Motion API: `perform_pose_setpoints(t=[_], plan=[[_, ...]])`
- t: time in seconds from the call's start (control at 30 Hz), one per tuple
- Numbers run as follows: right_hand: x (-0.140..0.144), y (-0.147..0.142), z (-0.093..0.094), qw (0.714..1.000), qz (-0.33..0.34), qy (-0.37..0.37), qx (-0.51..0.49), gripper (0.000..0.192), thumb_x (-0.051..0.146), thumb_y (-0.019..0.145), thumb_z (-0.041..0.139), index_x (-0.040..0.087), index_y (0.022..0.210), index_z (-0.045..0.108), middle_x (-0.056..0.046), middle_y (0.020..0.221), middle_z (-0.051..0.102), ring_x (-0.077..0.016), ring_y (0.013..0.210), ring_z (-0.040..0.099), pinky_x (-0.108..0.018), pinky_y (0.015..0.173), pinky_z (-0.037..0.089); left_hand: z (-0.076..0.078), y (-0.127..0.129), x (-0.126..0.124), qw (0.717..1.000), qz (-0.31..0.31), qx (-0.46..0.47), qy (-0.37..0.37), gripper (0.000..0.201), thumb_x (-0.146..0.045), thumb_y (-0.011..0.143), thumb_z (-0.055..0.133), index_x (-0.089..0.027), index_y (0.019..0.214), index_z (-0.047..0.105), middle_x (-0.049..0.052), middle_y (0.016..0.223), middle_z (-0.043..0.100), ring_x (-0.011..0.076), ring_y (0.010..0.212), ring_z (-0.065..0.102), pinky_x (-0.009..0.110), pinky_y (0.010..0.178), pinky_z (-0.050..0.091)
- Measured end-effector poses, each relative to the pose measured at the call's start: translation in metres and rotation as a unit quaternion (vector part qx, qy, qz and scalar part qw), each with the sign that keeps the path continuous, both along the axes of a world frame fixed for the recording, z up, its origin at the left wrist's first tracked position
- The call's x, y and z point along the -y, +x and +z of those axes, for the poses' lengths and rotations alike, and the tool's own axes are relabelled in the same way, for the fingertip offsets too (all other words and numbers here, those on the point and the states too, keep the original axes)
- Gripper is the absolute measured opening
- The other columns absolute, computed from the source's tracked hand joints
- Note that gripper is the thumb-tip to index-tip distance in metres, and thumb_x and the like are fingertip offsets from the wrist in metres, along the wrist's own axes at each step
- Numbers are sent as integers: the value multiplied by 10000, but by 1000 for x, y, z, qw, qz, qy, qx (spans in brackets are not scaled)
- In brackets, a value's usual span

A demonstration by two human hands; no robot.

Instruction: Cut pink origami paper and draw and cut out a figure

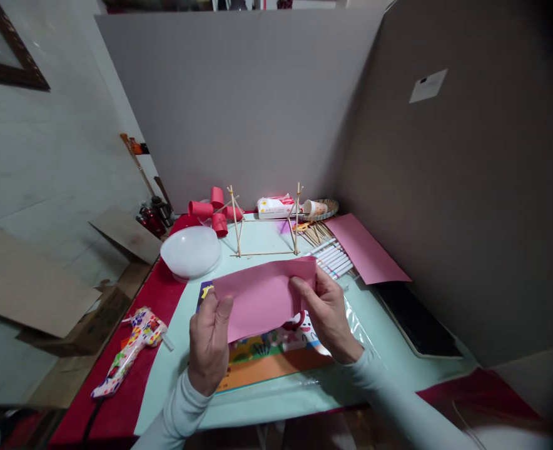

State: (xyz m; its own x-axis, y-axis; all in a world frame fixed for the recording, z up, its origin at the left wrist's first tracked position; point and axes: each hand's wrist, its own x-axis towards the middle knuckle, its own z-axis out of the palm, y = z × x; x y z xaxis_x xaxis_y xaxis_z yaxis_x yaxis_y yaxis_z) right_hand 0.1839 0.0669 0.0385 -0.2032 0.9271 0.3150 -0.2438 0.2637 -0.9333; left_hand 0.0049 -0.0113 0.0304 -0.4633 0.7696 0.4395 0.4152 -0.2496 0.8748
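A pink sheet of paper (260,300) is held up between both hands above the table, its upper edge slanting up to the right. My left hand (209,340) grips its left end, thumb on the near face. At the right end, my right hand (326,312) pinches it with the thumb pressed on the front. Below the paper lies a colourful printed mat or book (267,369) with an orange lower part, partly hidden by the sheet. Something red and curved (296,321) shows just under the paper's lower edge; its kind is unclear.
A stick frame (264,254) stands behind, beside joined red paper cylinders (217,198). At left are a translucent white bowl (191,251) and a flower-patterned glue gun (129,356). White markers (333,259), wooden sticks (314,234) and another pink sheet (370,250) lie right. Grey panels rise behind and right.
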Motion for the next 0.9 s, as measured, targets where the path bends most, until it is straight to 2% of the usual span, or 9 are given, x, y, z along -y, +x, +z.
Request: perform_pose_setpoints(t=[0.17, 0.3, 0.37, 0.43, 0.5, 0.57, 0.7, 0.8, 0.9], plan=[[-4, 9, -7, 998, 45, -38, -38, 173, 352, 864, 739, 227, 982, 717, 4, 881, 684, -136, 740, 589, -232, 663, 475, 14, -2, 1, 996, -8, -86, 11, 231, -393, 921, 544, -196, 828, 618, -11, 607, 556, 164, 614, 553, 262, 594, 431], [-10, 16, -8, 997, 64, -37, -36, 157, 327, 860, 750, 229, 977, 715, 5, 866, 699, -142, 748, 624, -240, 670, 497, 23, -8, 4, 981, -34, -187, 41, 209, -299, 947, 525, -203, 778, 603, -49, 543, 498, 104, 453, 442, 230, 477, 363], [-12, 20, -2, 998, 63, -4, -6, 149, 320, 876, 735, 230, 991, 703, -11, 921, 721, -163, 819, 656, -260, 714, 522, 27, -10, 4, 963, -42, -254, 84, 162, -220, 964, 501, -199, 857, 621, -49, 588, 573, 82, 411, 422, 217, 432, 333], [-13, 26, 9, 996, 49, 57, 41, 171, 305, 894, 718, 237, 1049, 690, -39, 1048, 733, -198, 970, 673, -299, 800, 541, 31, -14, 3, 933, -45, -328, 140, 159, -145, 962, 476, -195, 964, 626, -18, 706, 685, 85, 446, 519, 205, 449, 376], [-13, 32, 24, 985, 20, 147, 93, 233, 273, 909, 704, 248, 1140, 678, -59, 1193, 705, -228, 1135, 636, -360, 930, 523, 35, -17, 1, 898, -43, -395, 191, 200, -91, 947, 457, -193, 1006, 618, 6, 759, 729, 111, 538, 630, 202, 516, 445], [-11, 37, 40, 958, 2, 250, 139, 283, 232, 916, 699, 255, 1198, 674, -62, 1221, 694, -233, 1175, 613, -405, 1009, 486, 39, -21, 0, 868, -47, -441, 222, 219, -67, 930, 453, -187, 1020, 612, 19, 750, 737, 136, 616, 689, 205, 582, 492], [-5, 34, 64, 877, 40, 427, 218, 333, 170, 910, 701, 206, 1239, 665, -76, 1158, 738, -232, 1115, 618, -411, 963, 512, 46, -23, -3, 840, -68, -483, 239, 209, -68, 926, 453, -170, 1040, 596, 48, 794, 746, 150, 648, 705, 221, 616, 518], [-2, 25, 71, 822, 58, 505, 257, 279, 166, 903, 708, 147, 1180, 678, -80, 1103, 764, -223, 1044, 629, -400, 903, 523, 51, -22, -6, 823, -97, -502, 246, 204, -62, 930, 436, -163, 1029, 582, 38, 720, 716, 151, 590, 675, 234, 563, 501], [-2, 19, 71, 783, 61, 556, 271, 220, 88, 925, 657, 125, 1141, 675, -60, 1047, 777, -204, 946, 646, -400, 841, 504, 55, -21, -7, 805, -129, -522, 250, 191, -51, 922, 436, -145, 1020, 569, 31, 657, 680, 162, 569, 658, 255, 545, 491]])
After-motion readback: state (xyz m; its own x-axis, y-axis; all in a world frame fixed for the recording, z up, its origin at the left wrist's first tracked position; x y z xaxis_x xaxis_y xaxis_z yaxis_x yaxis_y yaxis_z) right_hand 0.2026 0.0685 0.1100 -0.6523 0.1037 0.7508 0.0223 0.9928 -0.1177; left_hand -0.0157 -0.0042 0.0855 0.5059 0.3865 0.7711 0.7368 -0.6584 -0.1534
